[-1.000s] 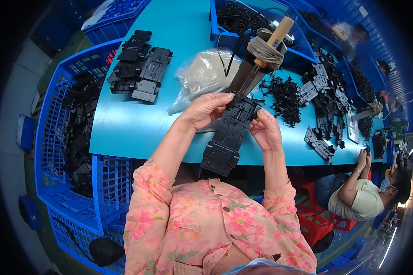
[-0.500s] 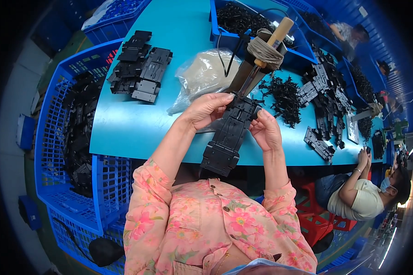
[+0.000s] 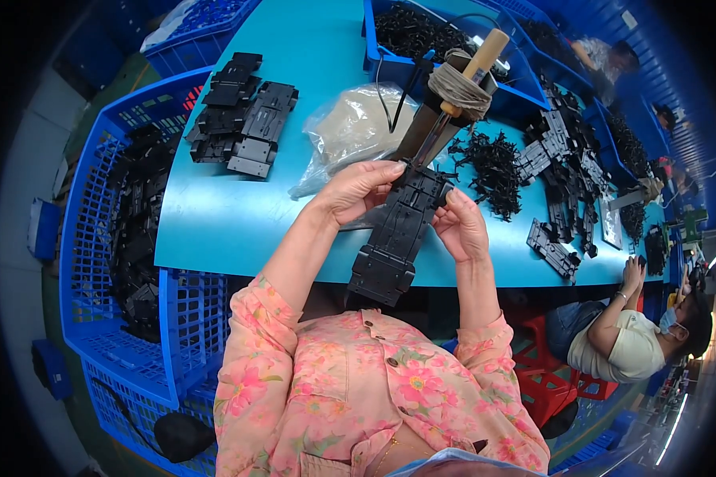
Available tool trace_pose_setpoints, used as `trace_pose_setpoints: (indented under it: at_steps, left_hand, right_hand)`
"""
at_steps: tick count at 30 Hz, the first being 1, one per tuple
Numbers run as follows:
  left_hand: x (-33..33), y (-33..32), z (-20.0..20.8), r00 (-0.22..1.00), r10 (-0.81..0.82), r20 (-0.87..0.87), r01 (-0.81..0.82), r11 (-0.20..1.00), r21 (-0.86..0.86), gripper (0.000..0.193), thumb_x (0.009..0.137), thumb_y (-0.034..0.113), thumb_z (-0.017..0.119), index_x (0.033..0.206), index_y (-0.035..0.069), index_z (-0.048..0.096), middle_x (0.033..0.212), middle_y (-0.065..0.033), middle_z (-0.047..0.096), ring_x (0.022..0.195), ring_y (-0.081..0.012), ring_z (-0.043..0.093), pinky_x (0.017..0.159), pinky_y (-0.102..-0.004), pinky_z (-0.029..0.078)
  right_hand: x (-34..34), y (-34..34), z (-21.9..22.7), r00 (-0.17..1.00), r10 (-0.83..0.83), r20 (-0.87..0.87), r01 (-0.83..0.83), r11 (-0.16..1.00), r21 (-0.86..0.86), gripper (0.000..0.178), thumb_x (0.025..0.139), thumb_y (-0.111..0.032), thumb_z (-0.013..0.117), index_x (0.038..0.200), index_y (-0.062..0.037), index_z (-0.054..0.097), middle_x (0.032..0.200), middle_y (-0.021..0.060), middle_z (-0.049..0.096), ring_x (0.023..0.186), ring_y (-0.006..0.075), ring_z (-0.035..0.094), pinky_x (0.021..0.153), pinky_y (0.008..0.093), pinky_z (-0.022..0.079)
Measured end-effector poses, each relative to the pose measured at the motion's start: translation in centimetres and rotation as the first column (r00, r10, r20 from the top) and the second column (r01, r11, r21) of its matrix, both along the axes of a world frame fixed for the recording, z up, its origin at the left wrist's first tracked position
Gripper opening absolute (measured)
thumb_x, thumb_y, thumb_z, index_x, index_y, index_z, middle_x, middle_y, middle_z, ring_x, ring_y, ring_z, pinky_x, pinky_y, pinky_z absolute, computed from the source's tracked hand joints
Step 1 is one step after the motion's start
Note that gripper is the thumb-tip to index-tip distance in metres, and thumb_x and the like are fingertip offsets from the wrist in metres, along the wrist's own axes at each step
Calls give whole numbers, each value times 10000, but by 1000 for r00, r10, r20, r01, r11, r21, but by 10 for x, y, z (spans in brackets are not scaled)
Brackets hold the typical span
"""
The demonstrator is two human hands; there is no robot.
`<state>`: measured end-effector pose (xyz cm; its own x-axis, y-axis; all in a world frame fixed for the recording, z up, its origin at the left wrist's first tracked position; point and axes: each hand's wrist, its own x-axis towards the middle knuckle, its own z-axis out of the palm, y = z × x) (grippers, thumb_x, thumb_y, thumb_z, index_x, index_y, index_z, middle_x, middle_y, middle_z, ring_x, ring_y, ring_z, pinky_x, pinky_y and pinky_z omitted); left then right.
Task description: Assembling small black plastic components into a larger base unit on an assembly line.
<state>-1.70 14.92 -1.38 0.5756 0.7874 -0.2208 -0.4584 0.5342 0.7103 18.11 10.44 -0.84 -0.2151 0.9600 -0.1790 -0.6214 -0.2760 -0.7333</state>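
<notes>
A long black moulded plastic chassis part (image 3: 394, 230) is held between my two hands over the table's near edge. My left hand (image 3: 366, 189) pinches its far left corner, thumb stretched toward the far end. My right hand (image 3: 461, 225) grips its far right side between thumb and fingers. The far end of the part meets the tip of a wooden-handled tool (image 3: 485, 56), bound with wrapped cord to an upright stand (image 3: 415, 139). Whether the tip touches the part, I cannot tell. Under the left hand's far side lies a clear plastic bag (image 3: 350, 127).
More black chassis parts (image 3: 269, 119) lie stacked at the table's far left, others (image 3: 561, 159) at right beside a heap of small black pieces (image 3: 493, 171). Blue bins (image 3: 533, 94) stand behind. A blue crate (image 3: 79, 262) of black parts sits left. A co-worker (image 3: 624, 338) sits at right.
</notes>
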Motion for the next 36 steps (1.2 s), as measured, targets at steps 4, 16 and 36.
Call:
trace_pose_setpoints:
  at_steps: [4,16,36]
  left_hand:
    - [0,-1,3,1000,-6,2,6,1000,-4,229,807,243,602,930,51,587,816,30,589,662,-12,507,604,-153,441]
    - [0,2,-8,1000,0,10,1,999,-41,211,787,245,629,918,84,596,785,66,567,633,2,481,579,-140,410]
    - [-27,2,12,994,108,8,-108,994,-30,180,811,220,596,884,56,576,785,-2,596,671,-50,545,612,-197,476]
  right_hand:
    - [-1,0,-1,1000,-1,6,1,1000,5,144,811,-162,579,861,-46,511,734,-7,535,630,71,497,605,225,456]
    - [2,2,-10,1000,-12,1,12,1000,-16,184,805,-187,588,894,-40,525,732,-16,530,631,77,478,610,232,429]
    - [-28,18,-20,998,15,-63,-28,978,-206,183,767,-147,640,898,-44,564,773,19,583,687,113,541,705,284,469]
